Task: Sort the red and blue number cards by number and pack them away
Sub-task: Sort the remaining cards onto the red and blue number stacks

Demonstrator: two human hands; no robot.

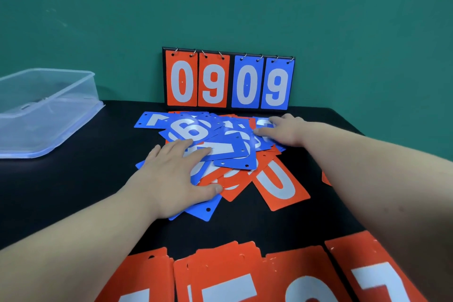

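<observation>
A loose heap of blue and red number cards [228,152] lies in the middle of the black table. My left hand [176,171] rests flat on the heap's near left side, fingers straight over blue cards. My right hand [282,130] lies flat on blue cards at the heap's far right. A red 0 card [279,184] sticks out at the heap's near right. Several red cards [245,274] lie in a row along the near edge, partly cut off by the frame.
A black flip scoreboard [229,79] showing red 09 and blue 09 leans against the green wall behind the heap. A clear plastic box [46,110] stands at the far left of the table [73,191].
</observation>
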